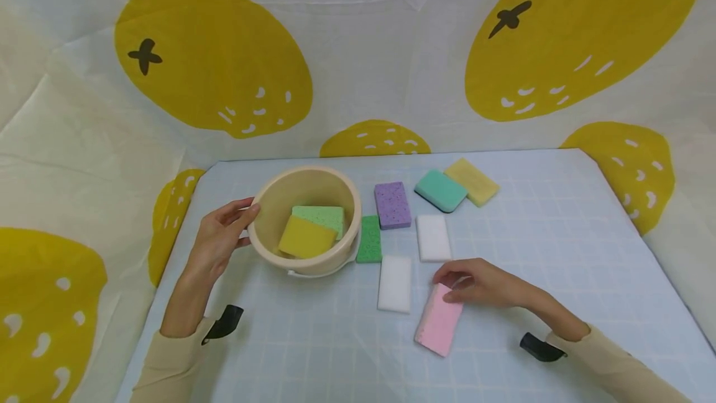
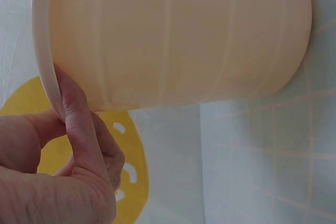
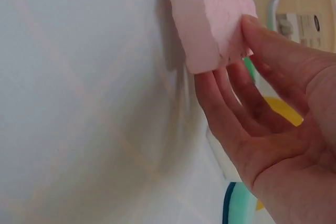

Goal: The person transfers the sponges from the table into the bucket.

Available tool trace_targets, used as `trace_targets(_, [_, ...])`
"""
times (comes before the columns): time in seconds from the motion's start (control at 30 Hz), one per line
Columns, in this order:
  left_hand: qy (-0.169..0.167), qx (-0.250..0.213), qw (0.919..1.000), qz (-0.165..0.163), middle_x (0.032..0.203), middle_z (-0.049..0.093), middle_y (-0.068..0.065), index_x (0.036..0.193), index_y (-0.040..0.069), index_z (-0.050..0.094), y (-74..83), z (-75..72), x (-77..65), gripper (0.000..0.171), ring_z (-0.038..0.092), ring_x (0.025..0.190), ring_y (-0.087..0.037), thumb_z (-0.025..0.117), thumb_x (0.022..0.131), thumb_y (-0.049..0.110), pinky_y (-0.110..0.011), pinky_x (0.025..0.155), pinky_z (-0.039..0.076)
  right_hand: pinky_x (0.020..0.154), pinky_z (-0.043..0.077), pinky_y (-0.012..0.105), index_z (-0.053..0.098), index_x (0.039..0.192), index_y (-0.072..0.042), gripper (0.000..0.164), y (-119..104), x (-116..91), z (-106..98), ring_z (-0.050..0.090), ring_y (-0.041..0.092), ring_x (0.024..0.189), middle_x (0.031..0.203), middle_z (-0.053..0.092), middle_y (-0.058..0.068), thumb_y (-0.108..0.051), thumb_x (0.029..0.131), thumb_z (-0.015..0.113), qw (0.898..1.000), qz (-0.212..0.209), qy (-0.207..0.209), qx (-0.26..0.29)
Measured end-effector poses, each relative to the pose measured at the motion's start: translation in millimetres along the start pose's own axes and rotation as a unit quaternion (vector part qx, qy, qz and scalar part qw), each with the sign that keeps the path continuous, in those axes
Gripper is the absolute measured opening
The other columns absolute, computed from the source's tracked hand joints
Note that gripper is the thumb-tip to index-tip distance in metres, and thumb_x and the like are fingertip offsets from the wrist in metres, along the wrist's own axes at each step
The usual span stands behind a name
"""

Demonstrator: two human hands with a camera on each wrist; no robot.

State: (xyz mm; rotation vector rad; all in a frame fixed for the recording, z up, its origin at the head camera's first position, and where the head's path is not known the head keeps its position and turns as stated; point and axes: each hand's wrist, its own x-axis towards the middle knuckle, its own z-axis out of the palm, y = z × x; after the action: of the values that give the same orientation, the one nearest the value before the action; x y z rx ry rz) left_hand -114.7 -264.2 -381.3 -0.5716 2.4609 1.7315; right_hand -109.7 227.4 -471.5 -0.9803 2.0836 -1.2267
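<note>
Sleeves [image 1: 168,362] cropped; right hand [image 1: 481,283] partly hides pink sponge [image 1: 438,326].

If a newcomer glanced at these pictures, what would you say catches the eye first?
Probably the large yellow shapes printed on the white backdrop behind the table. Next, the cream bucket, gripped by the left hand at the table's left, with a yellow sponge and a light green sponge inside. Nearer the front, the right hand pinches a pink block.
</note>
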Motion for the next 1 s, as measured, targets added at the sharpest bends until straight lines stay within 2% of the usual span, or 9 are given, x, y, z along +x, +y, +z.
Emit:
trace_targets(0.23, [-0.003, -0.006, 1.0, 0.001, 0.142, 0.057, -0.013, 0.148, 0.011, 0.054, 0.5, -0.7, -0.9, 0.067, 0.062, 0.098, -0.01, 0.067, 0.097, 0.051, -0.022, 0.078, 0.059, 0.084, 0.06, 0.032, 0.071, 0.116, -0.011, 0.024, -6.5, 0.5, -17.4, 0.068, 0.02, 0.097, 0.109, 0.071, 0.003, -0.019, 0.095, 0.077, 0.999, 0.021, -0.03, 0.038])
trace_targets(0.47, [-0.003, -0.008, 0.9999, 0.008, 0.139, 0.059, -0.013, 0.147, 0.01, 0.055, -0.5, -0.7, -0.5, 0.067, 0.063, 0.095, -0.009, 0.068, 0.096, 0.051, -0.022, 0.076, 0.06, 0.083, 0.06, 0.033, 0.071, 0.116, -0.014, 0.022, -18.7, 4.9, -30.9, 0.068, 0.021, 0.095, 0.107, 0.071, 0.004, -0.019, 0.094, 0.077, 0.997, 0.027, -0.044, 0.048])
trace_targets(1.0, [-0.001, -0.008, 1.0, -0.001, 0.139, 0.059, -0.012, 0.147, 0.011, 0.055, -0.1, -0.2, 0.5, 0.067, 0.062, 0.096, -0.01, 0.068, 0.096, 0.051, -0.023, 0.077, 0.06, 0.085, 0.06, 0.033, 0.073, 0.116, -0.013, 0.024, -59.8, 29.5, -52.3, 0.069, 0.024, 0.1, 0.109, 0.072, 0.008, -0.015, 0.093, 0.079, 0.997, 0.039, -0.017, 0.058])
